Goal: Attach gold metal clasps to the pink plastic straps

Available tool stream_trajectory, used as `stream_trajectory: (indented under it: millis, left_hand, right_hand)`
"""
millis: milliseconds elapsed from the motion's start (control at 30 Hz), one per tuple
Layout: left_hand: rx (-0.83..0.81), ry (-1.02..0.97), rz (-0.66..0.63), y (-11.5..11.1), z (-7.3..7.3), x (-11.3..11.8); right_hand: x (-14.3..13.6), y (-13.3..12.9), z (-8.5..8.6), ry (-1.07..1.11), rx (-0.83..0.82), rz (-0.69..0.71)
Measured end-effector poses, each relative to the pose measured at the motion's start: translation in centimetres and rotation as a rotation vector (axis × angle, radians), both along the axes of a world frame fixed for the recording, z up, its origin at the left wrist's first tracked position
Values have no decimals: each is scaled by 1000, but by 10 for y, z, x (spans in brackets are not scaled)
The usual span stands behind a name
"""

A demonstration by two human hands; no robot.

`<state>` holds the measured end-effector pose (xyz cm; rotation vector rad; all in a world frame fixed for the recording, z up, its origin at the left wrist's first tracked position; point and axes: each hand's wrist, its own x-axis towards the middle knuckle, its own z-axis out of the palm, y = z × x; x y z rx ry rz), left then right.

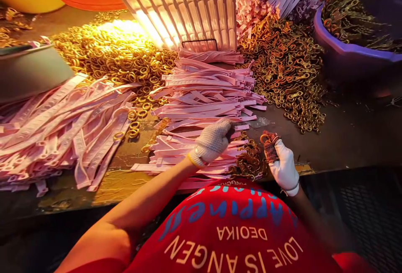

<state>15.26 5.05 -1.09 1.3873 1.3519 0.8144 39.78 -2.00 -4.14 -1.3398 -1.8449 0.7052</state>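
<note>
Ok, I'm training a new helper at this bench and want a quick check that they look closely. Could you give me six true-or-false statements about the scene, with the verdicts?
1. The left hand is over the middle pile of pink straps. True.
2. The right hand wears a white glove. True.
3. The left hand is bare. False: it is gloved too.
4. A purple basin stands to the right of the middle pile. True.
5. The purple basin is filled with pink straps. False: metal clasps show in it.
6. Nothing lies to the left of the middle pile. False: gold-colored rings are heaped there.
</note>
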Motion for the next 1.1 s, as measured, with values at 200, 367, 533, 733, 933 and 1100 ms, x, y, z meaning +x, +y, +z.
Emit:
stream_trajectory:
  millis: [200,367,533,733,933,1100]
  left_hand:
    - [-153,-225,90,-67,18,-17]
    - [-245,-383,134,-84,11,-26]
    - [31,-46,-14,-75,5,-36]
    - [257,138,-142,-62,-6,-39]
    - [232,51,-210,-50,-19,-39]
    - [248,84,-222,-46,-19,-34]
  right_hand:
    - [-46,16,54,-426,129,280]
    - [-93,19,63,-904,173,399]
    - [-98,18,46,-978,434,340]
    - [-89,22,31,-974,613,232]
    - [-93,31,30,-1032,728,218]
    - [-100,39,45,-1087,361,230]
